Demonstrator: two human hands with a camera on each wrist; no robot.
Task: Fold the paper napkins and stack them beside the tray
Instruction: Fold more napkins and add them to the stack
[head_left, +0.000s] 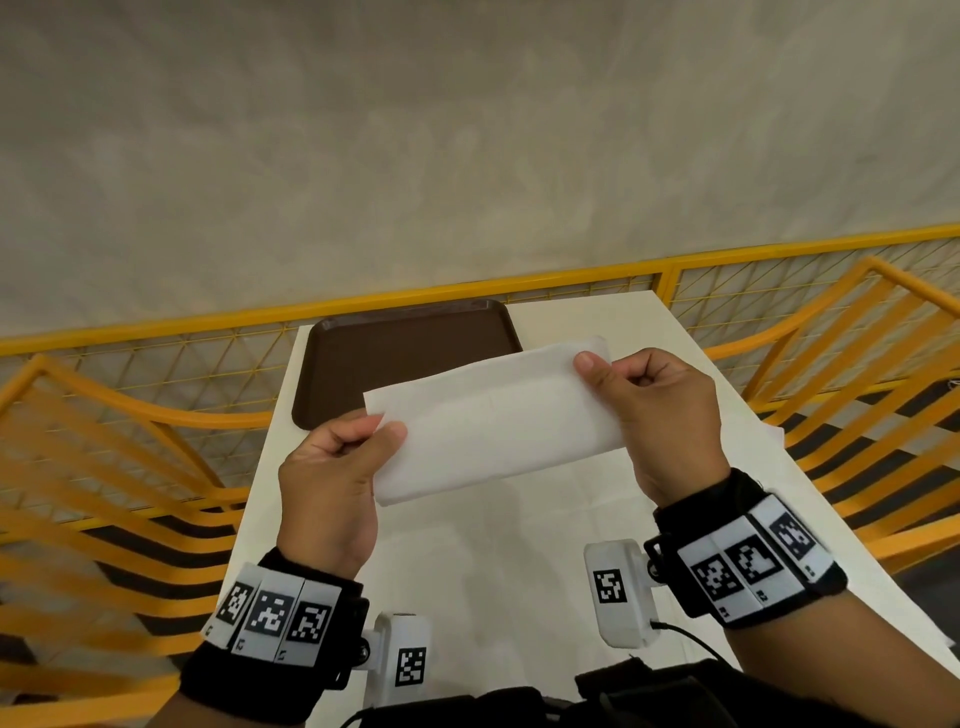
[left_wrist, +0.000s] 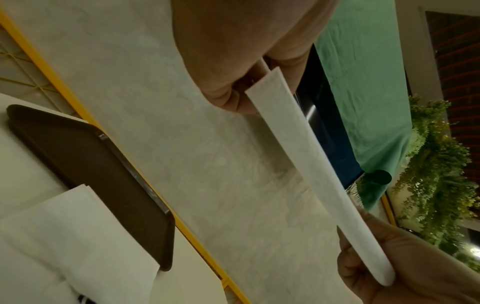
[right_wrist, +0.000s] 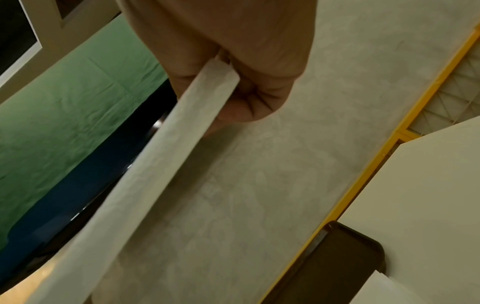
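Both hands pinch a half-folded napkin (head_left: 493, 421) by its ends above the desk (head_left: 519, 545), left hand (head_left: 332, 467) and right hand (head_left: 654, 410), near the tray (head_left: 363, 358) at the far left corner; the next fold likely brings the ends together.

Left hand (left_wrist: 233, 51) pinches one end of the folded napkin (left_wrist: 311, 154), right hand (left_wrist: 405, 263) grips the other; brown tray (left_wrist: 85, 162) on counter (left_wrist: 23, 154) w/ another napkin (left_wrist: 78, 236) beside it.

Yellow railing (head_left: 332, 304), white table (head_left: 519, 571), greenery (left_wrist: 439, 168)
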